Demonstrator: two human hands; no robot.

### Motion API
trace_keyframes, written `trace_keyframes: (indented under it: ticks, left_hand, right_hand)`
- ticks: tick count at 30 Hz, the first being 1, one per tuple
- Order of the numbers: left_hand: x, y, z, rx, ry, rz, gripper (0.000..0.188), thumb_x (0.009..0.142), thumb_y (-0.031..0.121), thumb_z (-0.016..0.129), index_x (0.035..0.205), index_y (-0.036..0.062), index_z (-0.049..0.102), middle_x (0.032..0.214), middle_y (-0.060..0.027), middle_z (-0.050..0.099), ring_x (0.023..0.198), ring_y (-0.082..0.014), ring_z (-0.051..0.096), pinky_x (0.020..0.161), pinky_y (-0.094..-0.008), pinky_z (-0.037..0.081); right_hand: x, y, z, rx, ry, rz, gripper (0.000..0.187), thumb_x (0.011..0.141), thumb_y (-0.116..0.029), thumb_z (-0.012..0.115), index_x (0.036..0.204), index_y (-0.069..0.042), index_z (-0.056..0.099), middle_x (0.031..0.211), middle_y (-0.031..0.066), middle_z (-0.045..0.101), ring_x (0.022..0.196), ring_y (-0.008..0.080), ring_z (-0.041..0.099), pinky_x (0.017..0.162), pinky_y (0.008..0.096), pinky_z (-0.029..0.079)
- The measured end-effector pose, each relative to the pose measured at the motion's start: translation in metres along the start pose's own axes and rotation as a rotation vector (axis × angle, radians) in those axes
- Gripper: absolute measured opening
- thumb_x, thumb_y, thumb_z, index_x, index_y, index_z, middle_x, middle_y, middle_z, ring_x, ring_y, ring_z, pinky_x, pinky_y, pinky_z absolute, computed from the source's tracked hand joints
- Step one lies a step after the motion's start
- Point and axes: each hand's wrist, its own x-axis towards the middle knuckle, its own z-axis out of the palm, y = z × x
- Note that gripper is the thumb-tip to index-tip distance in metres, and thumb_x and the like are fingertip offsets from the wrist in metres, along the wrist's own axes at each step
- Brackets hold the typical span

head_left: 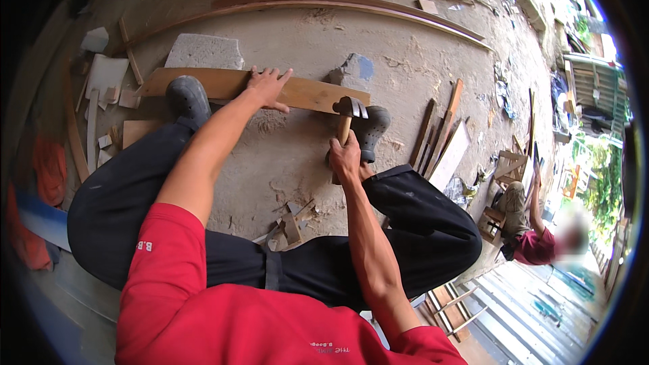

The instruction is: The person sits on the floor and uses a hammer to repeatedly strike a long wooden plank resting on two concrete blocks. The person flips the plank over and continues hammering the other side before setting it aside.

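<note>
Across two blocks lies a long wooden plank [307,92], with my clog-shod feet against its near side at either end. My left hand [268,88] rests flat on the plank near its middle, fingers spread. In my right hand [345,155] is a claw hammer [345,124], gripped by its wooden handle. The hammer's dark metal head is over the plank's right end; whether it touches the wood I cannot tell. A pale grey block [205,52] sits behind the plank's left part. Behind its right end is a smaller block [354,71] with a blue patch.
Long timber strips [351,3] lie on the floor farther off. Several boards [443,132] lean right of my right foot. Wood scraps [292,226] are between my legs, and orange cloth [49,169] is at far left. Another person [534,243] sits at the right.
</note>
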Motion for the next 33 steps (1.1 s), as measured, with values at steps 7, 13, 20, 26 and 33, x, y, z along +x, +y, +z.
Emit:
trace_keyframes:
  ticks: [7,13,20,26,33]
  left_hand:
    - [-0.003,0.004,0.018,-0.058,0.454,0.051,0.046,0.071,0.031,0.078,0.106,0.0092,0.057,0.106,-0.0084,0.058,0.108,-0.0263,0.055,0.085,-0.0448,0.044]
    - [-0.024,-0.006,0.039,0.181,0.858,0.154,0.013,0.083,0.014,0.057,0.095,0.0134,0.057,0.09,-0.0023,0.055,0.09,-0.0191,0.057,0.071,-0.0337,0.044]
    - [-0.018,-0.01,0.045,0.183,0.725,-0.003,0.021,0.081,0.01,0.06,0.102,0.0105,0.055,0.098,-0.0052,0.054,0.094,-0.023,0.058,0.066,-0.0388,0.052]
    - [-0.011,0.015,0.043,0.079,0.17,-0.228,0.04,0.08,0.022,0.071,0.114,0.0081,0.055,0.115,-0.0102,0.054,0.112,-0.0307,0.056,0.076,-0.0465,0.055]
    - [0.016,0.045,0.06,-0.356,0.261,0.062,0.04,0.08,0.029,0.072,0.11,0.0058,0.062,0.115,-0.0173,0.059,0.113,-0.0346,0.055,0.093,-0.0454,0.048]
  right_hand:
    - [-0.012,-0.025,-0.053,0.318,0.207,0.047,0.011,0.087,-0.013,0.058,0.091,-0.005,0.051,0.061,0.0047,0.052,0.045,0.0147,0.052,0.042,0.0318,0.044]
    - [-0.018,-0.053,-0.072,0.496,0.271,0.035,0.011,0.088,-0.013,0.059,0.092,-0.006,0.051,0.058,0.0006,0.047,0.04,0.0106,0.046,0.035,0.0269,0.04]
    - [-0.017,-0.048,-0.053,0.49,0.205,0.039,0.014,0.089,-0.014,0.058,0.093,-0.004,0.05,0.059,0.0032,0.049,0.04,0.0131,0.049,0.036,0.0305,0.04]
    - [-0.015,-0.037,-0.046,0.366,0.134,0.051,0.016,0.089,-0.016,0.058,0.096,-0.003,0.051,0.061,0.0046,0.052,0.043,0.0149,0.052,0.038,0.0322,0.042]
    - [-0.013,-0.015,-0.034,0.256,0.046,0.047,0.017,0.09,-0.017,0.057,0.1,-0.005,0.052,0.064,0.0049,0.054,0.048,0.0158,0.054,0.042,0.0321,0.044]
